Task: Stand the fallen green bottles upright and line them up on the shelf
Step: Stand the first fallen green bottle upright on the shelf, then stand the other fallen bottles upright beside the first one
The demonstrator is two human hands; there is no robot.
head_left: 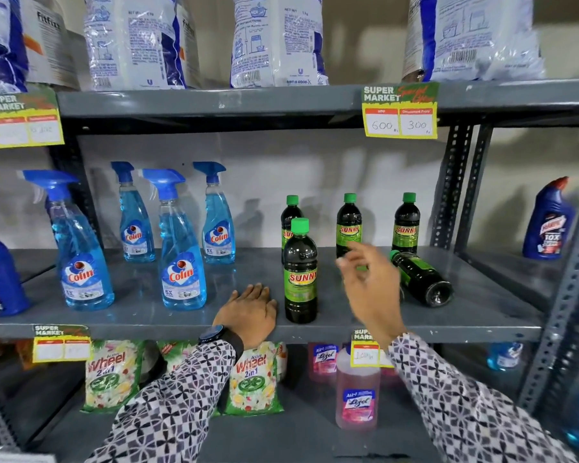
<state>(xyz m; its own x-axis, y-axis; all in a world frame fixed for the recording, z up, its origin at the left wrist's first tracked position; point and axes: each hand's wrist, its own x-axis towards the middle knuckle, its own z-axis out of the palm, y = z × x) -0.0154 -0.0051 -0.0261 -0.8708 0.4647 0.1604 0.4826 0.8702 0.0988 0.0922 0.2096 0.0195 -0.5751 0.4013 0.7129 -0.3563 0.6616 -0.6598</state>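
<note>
Middle shelf, grey metal, holds five green-capped Sunny bottles. Four stand upright: front bottle near the shelf's front edge, a second bottle right behind it & partly hidden by it, a third bottle toward the back in the centre, a fourth bottle at back right. The fallen bottle lies on its side in front of the 4th, cap pointing back-left, base toward the front-right.

Left hand lies flat, palm down, on the shelf just left of the front bottle, fingers stretched out & gripping nothing; can't tell if it touches the bottle. Dark wristwatch at the cuff.

Right hand is raised in the air between the front bottle & the fallen bottle, motion-blurred, fingers loosely spread & slightly curled, empty. It overlaps the lower part of the 3rd bottle in view.

Left part of the same shelf: four blue Colin spray bottles, all upright. Price tag on the shelf above reads 600 / 300.
</note>
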